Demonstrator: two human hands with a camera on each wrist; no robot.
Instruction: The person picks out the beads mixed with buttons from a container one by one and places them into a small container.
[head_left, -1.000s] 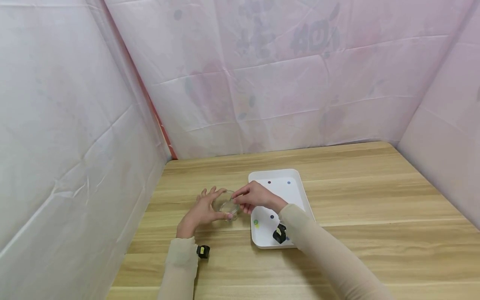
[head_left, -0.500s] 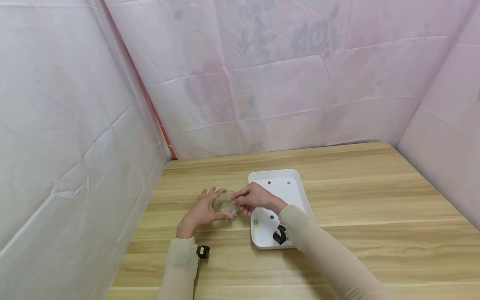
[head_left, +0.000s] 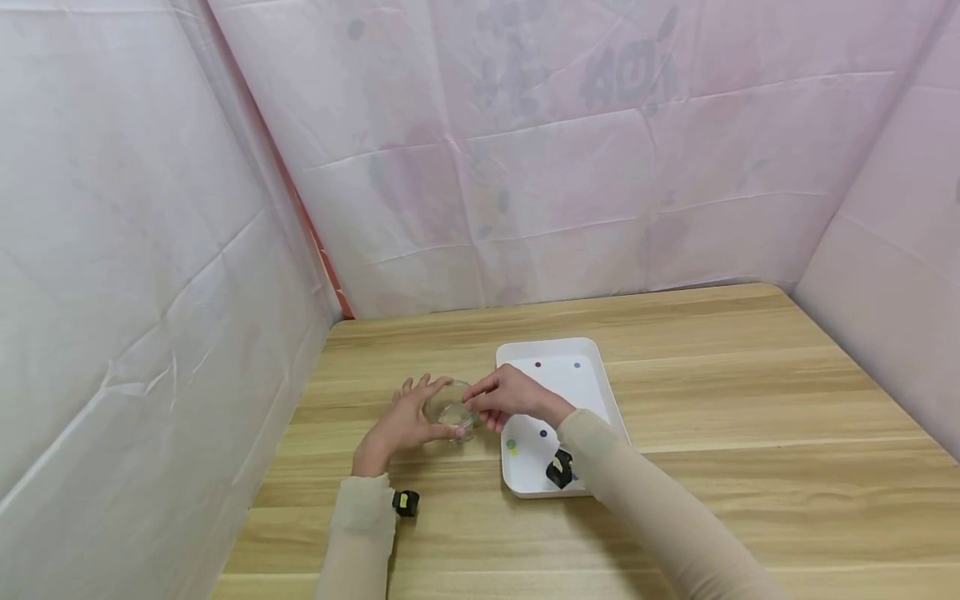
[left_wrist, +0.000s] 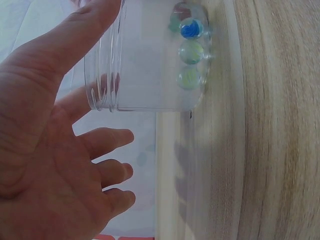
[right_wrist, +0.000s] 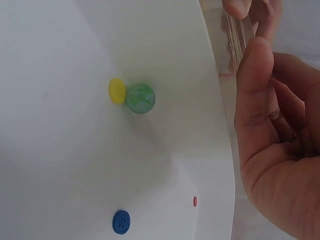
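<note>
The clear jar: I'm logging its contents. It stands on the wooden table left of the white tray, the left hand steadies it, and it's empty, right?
Not empty. The left wrist view shows glass marbles at the bottom of the clear jar. The rest holds: it stands on the wooden table left of the white tray, with the left hand against it.

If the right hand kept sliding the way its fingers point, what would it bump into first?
Probably the clear jar: the right hand points left with its fingertips already at the rim. Past the jar is the left hand.
</note>
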